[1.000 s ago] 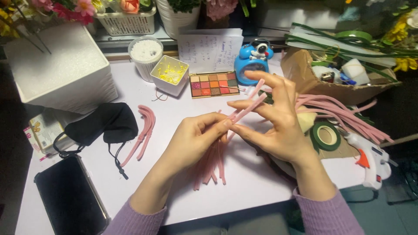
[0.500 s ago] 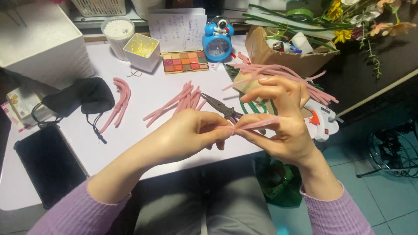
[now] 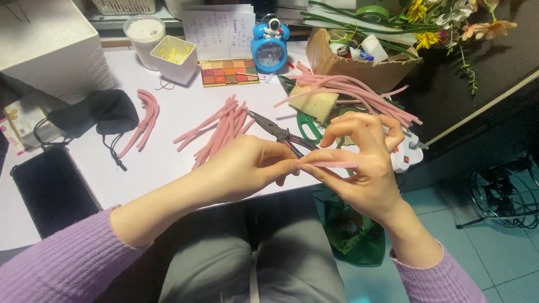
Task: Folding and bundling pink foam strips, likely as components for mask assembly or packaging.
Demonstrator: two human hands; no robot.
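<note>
Two packages sit at my table's far edge, a big white box [image 3: 48,47] far left and a brown carton [image 3: 359,64] right, while my left hand [image 3: 247,168] and right hand [image 3: 365,168], lower than before, pinch a short pink pipe cleaner [image 3: 331,164] over the near edge.

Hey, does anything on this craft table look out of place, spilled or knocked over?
Nothing looks spilled or broken. The table is crowded but orderly: pink pipe cleaners lie in loose piles, pliers lie flat. Both hands, left hand and right hand, pinch one pink pipe cleaner off the table's edge.
</note>
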